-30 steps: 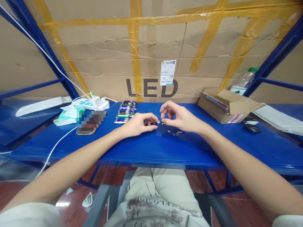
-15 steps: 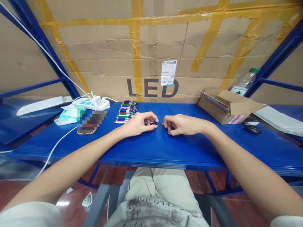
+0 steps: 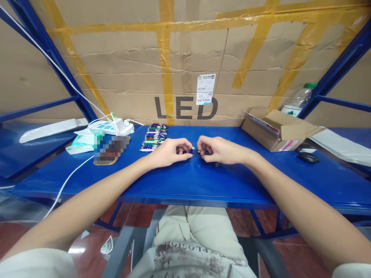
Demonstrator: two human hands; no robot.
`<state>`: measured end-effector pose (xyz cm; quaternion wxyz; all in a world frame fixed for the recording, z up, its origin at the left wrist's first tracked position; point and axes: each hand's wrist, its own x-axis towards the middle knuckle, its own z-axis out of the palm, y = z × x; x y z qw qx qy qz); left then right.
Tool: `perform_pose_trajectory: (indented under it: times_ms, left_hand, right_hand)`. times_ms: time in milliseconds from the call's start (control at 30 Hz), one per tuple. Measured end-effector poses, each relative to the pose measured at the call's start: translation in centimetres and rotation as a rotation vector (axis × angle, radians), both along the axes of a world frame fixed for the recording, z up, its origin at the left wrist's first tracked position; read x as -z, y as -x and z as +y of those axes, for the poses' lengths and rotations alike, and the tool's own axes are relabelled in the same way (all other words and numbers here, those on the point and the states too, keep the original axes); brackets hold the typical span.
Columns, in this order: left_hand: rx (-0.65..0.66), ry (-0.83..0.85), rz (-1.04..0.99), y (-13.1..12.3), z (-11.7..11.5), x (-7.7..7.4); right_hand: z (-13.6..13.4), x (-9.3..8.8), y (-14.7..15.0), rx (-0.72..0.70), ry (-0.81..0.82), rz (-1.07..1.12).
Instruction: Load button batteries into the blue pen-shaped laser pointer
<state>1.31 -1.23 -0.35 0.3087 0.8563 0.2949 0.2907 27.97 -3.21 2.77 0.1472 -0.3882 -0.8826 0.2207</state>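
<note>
My left hand [image 3: 171, 152] is closed in a pinch round a small blue metal tube [image 3: 191, 150], whose end points toward my other hand. Most of the tube is hidden by my fingers. Just across a narrow gap, my right hand [image 3: 213, 150] has its fingers curled together at a tiny dark, shiny piece [image 3: 199, 152], too small to identify. Below my right palm, a small metallic bit [image 3: 217, 164] shows on the blue table [image 3: 174, 181]. Left of my left hand lies a row of slim, coloured metal pen-like tubes [image 3: 153, 137] with clasps at their ends.
A phone [image 3: 101, 161], a white power strip [image 3: 102, 127] and a plastic packet [image 3: 79, 144] are on the left. At right stand an open cardboard box [image 3: 272, 135], a black mouse [image 3: 308, 157] and a bottle [image 3: 300, 101]. A large taped carton [image 3: 130, 77] rises behind the table.
My right hand has shifted slightly up and left, its fingers drawn closer together. The metallic bit beneath it shows more clearly. My left hand keeps its hold on the tube, nearly still.
</note>
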Motion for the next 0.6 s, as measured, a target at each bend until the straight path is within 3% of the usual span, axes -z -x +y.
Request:
perform_pose_trajectory:
  times_ms: [133,267,600]
  left_hand:
    - [-0.002,-0.007,0.02,-0.09,-0.19,-0.15]
    - [0.009,-0.022,0.032,-0.11,-0.27,-0.21]
    - [0.027,-0.008,0.018,-0.11,-0.35,-0.29]
  right_hand:
    - [-0.21,-0.27,0.05,0.036,-0.103,0.211]
    - [-0.28,-0.06,0.14,0.031,-0.067,0.392]
    - [-0.54,0.07,0.58,-0.003,-0.041,0.38]
